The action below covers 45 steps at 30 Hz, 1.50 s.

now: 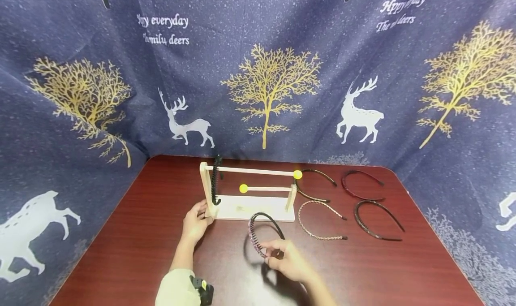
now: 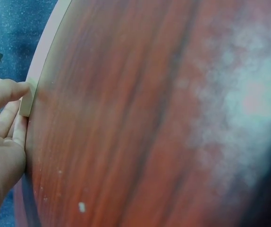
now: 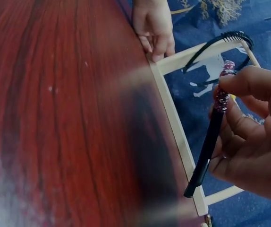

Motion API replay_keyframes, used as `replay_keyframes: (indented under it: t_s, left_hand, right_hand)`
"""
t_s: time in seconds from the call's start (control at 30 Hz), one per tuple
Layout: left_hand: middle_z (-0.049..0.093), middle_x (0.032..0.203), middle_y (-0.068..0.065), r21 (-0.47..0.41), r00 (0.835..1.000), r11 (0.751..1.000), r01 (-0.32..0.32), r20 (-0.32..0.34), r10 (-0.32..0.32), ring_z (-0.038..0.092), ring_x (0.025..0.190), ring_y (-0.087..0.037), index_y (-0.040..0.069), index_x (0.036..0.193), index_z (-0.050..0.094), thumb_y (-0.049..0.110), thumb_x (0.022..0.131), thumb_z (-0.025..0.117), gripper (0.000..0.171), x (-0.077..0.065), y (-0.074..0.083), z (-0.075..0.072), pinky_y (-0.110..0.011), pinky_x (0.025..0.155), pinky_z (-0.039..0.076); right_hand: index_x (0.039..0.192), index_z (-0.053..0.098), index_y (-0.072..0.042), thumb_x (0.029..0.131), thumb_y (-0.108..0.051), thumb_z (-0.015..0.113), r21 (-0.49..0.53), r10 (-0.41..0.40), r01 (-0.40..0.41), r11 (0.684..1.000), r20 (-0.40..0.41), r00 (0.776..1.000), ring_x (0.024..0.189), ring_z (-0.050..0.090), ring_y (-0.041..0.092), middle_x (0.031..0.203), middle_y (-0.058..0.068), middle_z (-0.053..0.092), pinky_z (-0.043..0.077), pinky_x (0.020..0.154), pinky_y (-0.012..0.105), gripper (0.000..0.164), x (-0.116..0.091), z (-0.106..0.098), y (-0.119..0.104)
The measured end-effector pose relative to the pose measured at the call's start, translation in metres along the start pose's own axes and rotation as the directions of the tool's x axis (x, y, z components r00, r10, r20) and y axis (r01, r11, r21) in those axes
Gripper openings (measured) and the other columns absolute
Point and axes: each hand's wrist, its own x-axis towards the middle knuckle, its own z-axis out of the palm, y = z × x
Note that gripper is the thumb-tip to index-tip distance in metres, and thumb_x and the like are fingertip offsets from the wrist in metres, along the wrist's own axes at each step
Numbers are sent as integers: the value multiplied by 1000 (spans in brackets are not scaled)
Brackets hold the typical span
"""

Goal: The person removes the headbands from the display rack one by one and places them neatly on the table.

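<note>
My right hand (image 1: 291,262) holds a dark headband (image 1: 252,233) up in front of the wooden rack (image 1: 255,214), thumb and fingers pinching its side. The right wrist view shows pink and silver glitter on this headband (image 3: 221,100) and smooth black ends. At the rack's left end, my left hand (image 1: 195,223) grips the corner of the base; in the left wrist view its thumb and fingers pinch the pale wood (image 2: 27,101). A black toothed headband (image 1: 215,183) hangs from the upper rod near its left post. Yellow balls tip both rods, the lower one (image 1: 243,188) pointing left.
Right of the rack several headbands lie on the red-brown table (image 1: 133,252): a dark gold one (image 1: 310,197), a beige braided one (image 1: 306,227), a red one (image 1: 346,187) and a dark brown one (image 1: 364,227). A blue cloth (image 1: 242,127) with deer and trees hangs behind.
</note>
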Motion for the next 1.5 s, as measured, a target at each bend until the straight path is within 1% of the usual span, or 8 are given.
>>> replay_keyframes:
  t_s: [0.13,0.33,0.53,0.83,1.03,1.2,1.33,1.5]
  left_hand:
    - [54,122,-24,-3,1000,1000,-4,-3,4,50,115,-31,-4,131,47,-14,73,64,61,0,-1,0,-33,97,44]
    - [55,120,-24,15,1000,1000,-12,-7,13,51,114,-31,-4,130,48,-13,72,65,60,0,0,1,-32,96,44]
    - [55,121,-25,6,1000,1000,-14,-14,14,51,115,-31,-4,130,49,-13,72,65,61,0,-1,0,-33,96,44]
    - [55,120,-26,29,1000,1000,-10,-12,10,52,113,-33,-4,129,49,-13,72,64,60,-3,-4,0,-35,96,45]
    - [55,121,-25,14,1000,1000,2,-10,-2,51,114,-31,-3,129,49,-12,72,64,60,-3,-4,0,-33,97,44]
    - [56,120,-24,25,1000,1000,8,-11,-8,52,114,-31,-4,129,49,-13,73,65,60,-3,-4,0,-33,96,44]
    - [56,120,-24,24,1000,1000,5,-14,-4,52,114,-31,-3,129,49,-12,72,65,60,-2,-2,0,-33,96,44]
    - [57,119,-24,22,1000,1000,-2,-26,3,53,113,-31,-3,128,50,-13,71,64,60,-1,-1,0,-33,96,44]
  right_hand:
    - [108,66,3,73,8,61,-30,26,-24,999,77,997,65,53,3,73,2,60,51,57,21,36,4,5,7]
    - [108,67,2,72,11,59,-42,63,-56,998,192,979,58,54,2,69,-3,61,48,53,17,38,14,13,4]
    - [101,69,3,72,15,62,-22,87,-84,996,282,956,54,58,6,65,1,63,51,55,17,33,29,19,9]
    - [83,71,2,67,18,65,-78,126,-106,991,334,934,57,53,-1,64,-1,63,52,56,16,24,44,31,17]
    - [81,71,1,67,17,67,-98,129,-102,990,338,932,56,53,-2,63,-4,63,52,54,15,22,48,34,20]
    - [83,72,1,66,16,69,-82,123,-100,992,355,927,54,50,-3,60,-6,61,47,49,13,23,48,34,22]
    - [87,71,2,67,14,68,-61,95,-78,995,360,928,54,51,-2,62,-3,62,46,49,13,24,50,31,23]
    - [100,67,3,73,5,67,-57,0,17,998,302,953,66,58,3,76,4,66,53,62,18,27,58,24,18]
